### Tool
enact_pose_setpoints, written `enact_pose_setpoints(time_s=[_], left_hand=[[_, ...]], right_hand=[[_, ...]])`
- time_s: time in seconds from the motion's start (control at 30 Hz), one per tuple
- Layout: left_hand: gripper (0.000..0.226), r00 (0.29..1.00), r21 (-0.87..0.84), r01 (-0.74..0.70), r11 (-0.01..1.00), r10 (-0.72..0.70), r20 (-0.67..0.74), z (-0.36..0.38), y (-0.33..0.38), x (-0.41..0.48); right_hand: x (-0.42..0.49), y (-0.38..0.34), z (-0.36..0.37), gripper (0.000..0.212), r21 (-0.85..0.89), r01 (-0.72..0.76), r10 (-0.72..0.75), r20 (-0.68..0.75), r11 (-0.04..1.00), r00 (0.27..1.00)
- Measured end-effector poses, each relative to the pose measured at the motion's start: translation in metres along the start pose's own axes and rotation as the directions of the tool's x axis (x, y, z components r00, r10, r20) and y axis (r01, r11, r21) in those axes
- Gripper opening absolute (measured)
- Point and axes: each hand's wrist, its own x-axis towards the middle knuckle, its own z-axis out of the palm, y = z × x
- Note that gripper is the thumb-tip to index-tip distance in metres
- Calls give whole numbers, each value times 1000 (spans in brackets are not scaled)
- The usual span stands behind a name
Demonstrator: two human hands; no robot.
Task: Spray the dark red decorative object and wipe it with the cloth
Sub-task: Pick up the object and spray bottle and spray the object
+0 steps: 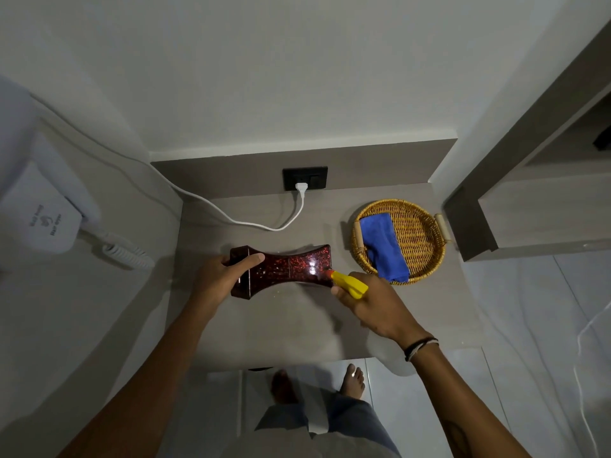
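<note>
The dark red decorative object point(291, 270), glossy and speckled with a narrow waist, lies on its side on the grey shelf point(281, 325). My left hand point(221, 276) grips its left end, thumb across the top. In my right hand point(377, 307) is a spray bottle with a yellow head point(351, 284); its red nozzle almost touches the object's right end. The bottle's pale body point(391, 357) shows below my wrist. A folded blue cloth point(383, 246) rests in the wicker basket point(421, 239) at the right.
A white cord point(251, 223) runs across the shelf's back to a plug in the black wall socket point(305, 177). A white wall-mounted hair dryer point(43, 219) with a coiled cable hangs at the left. A grey cabinet edge point(469, 223) stands right of the basket. My feet show below.
</note>
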Motion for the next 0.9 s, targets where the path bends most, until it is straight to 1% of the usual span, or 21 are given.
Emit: enact_pose_setpoints(time_s=[0.07, 0.13, 0.2, 0.27, 0.3, 0.37, 0.47, 0.53, 0.6, 0.63, 0.67, 0.73, 0.83, 0.9], left_hand=[[71, 1000, 1, 1, 1000, -1, -5, 0, 3, -2], [73, 1000, 8, -9, 1000, 9, -2, 2, 7, -4], [76, 999, 43, -32, 999, 33, -12, 2, 10, -7], [76, 996, 116, -79, 990, 83, -27, 2, 15, -10], [75, 994, 145, -103, 984, 109, -31, 3, 19, -11], [69, 984, 204, -167, 965, 176, -26, 5, 27, -15], [60, 949, 303, -303, 904, 316, 7, 10, 39, -23], [70, 916, 402, -380, 833, 400, 37, 12, 44, -28], [95, 880, 523, -436, 732, 470, 74, 17, 48, -31], [104, 857, 567, -466, 680, 505, 99, 18, 49, -33], [109, 833, 600, -496, 627, 539, 125, 21, 50, -34], [111, 789, 661, -540, 520, 586, 184, 25, 52, -37], [112, 751, 757, -551, 351, 603, 267, 33, 55, -37], [111, 745, 777, -553, 300, 595, 301, 36, 57, -36]], right_hand=[[-1, 0, 0, 29, -24, 20, -20, 14, 1000, 1000], [0, 1, -4, 29, -1, 8, -8, -15, 1000, 1000], [3, 5, -10, 23, 52, -11, 15, -72, 999, 997], [5, 13, -26, 11, 88, -16, 30, -161, 996, 986], [6, 20, -38, 9, 85, -1, 19, -216, 996, 976], [10, 33, -65, 12, 31, 13, -2, -322, 999, 947], [22, 53, -106, 37, -110, -51, -8, -478, 993, 878], [36, 66, -128, 59, -112, -59, -11, -541, 992, 841], [52, 76, -143, 78, -75, -31, -18, -584, 997, 812], [61, 82, -147, 84, -58, -17, -21, -600, 998, 800], [70, 87, -149, 86, -42, -7, -20, -608, 999, 794], [85, 97, -149, 83, -13, 11, -17, -607, 1000, 794], [102, 113, -142, 81, 27, 51, -27, -555, 998, 831], [105, 121, -135, 76, 14, 62, -46, -513, 998, 857]])
